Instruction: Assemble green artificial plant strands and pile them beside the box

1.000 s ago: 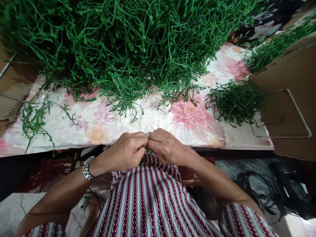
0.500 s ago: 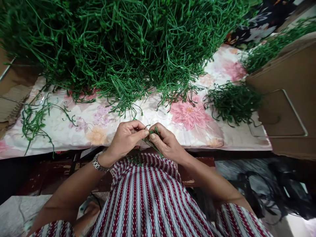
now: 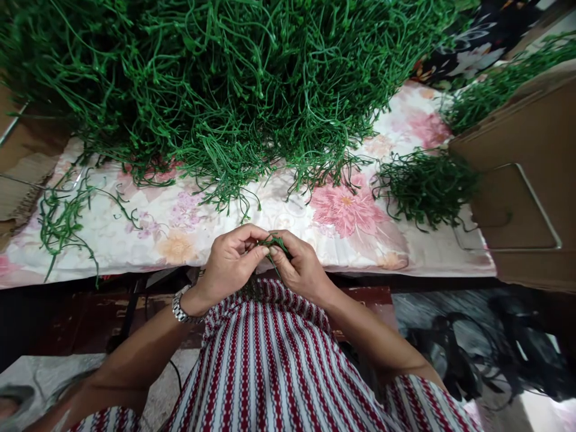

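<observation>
Thin green plastic-looking stems [image 3: 275,242] are pinched between my two hands, close to the table's front edge. My left hand [image 3: 234,258], with a metal watch [image 3: 180,305] on its wrist, is closed with thumb and forefinger on them. My right hand [image 3: 302,261] is closed on the same stems from the other side, its fingertips touching or nearly touching the left ones. Beyond the hands lies a big heap of similar green stems [image 3: 234,78]. The exact grip is partly hidden by the fingers.
A floral cloth [image 3: 351,210] covers the table. A smaller stem pile [image 3: 425,186] lies at right beside a cardboard box [image 3: 526,180] with a bent wire frame [image 3: 537,204]. Loose stems [image 3: 67,222] lie at left, near another cardboard piece [image 3: 27,186].
My hands have shifted slightly down, and the right thumb and fingers have changed their hold on the stems. The stem ends that trailed below the right hand show less now.
</observation>
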Motion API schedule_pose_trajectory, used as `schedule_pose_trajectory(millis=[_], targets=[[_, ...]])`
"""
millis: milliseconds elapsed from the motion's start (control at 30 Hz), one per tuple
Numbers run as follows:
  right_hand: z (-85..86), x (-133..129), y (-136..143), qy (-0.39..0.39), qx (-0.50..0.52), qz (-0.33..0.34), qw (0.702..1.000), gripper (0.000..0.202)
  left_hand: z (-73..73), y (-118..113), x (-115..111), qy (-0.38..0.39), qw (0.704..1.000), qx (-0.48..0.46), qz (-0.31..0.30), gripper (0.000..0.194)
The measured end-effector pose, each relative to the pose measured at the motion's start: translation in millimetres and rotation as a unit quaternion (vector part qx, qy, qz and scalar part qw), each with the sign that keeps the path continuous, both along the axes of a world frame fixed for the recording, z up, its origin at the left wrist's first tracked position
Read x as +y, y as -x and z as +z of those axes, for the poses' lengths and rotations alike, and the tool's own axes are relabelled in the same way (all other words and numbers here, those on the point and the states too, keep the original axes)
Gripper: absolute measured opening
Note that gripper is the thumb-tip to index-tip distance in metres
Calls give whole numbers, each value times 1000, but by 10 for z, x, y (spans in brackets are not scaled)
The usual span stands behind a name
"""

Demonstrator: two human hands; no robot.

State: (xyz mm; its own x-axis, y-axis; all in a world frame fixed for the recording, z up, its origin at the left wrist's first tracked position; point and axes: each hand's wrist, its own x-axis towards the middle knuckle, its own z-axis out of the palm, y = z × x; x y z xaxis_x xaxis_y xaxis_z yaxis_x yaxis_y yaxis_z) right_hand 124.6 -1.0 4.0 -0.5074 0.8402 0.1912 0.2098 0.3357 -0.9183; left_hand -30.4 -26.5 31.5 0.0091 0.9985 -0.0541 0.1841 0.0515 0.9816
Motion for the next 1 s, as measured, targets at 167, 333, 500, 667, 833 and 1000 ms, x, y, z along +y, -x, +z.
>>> schedule_pose_trajectory(millis=[167,333,500,667,833,1000], targets=[[1,-7,17,-30,-37,-5,999,11,-6,5,-17,-51,997,61,5,10],[-21,27,1,-104,-39,-18,994,10,-19,22,-17,-53,994,90,15,6],[-44,68,-12,-194,-51,-2,980,8,-13,69,-4,-73,987,143,-5,7],[-59,64,15,-230,-85,13,969,8,-49,54,17,-95,988,120,-29,10],[101,93,-182,-205,-81,143,965,17,52,173,-21,-84,979,109,-151,16],[248,180,-415,-58,-53,247,966,19,169,319,13,-22,985,41,-164,14]])
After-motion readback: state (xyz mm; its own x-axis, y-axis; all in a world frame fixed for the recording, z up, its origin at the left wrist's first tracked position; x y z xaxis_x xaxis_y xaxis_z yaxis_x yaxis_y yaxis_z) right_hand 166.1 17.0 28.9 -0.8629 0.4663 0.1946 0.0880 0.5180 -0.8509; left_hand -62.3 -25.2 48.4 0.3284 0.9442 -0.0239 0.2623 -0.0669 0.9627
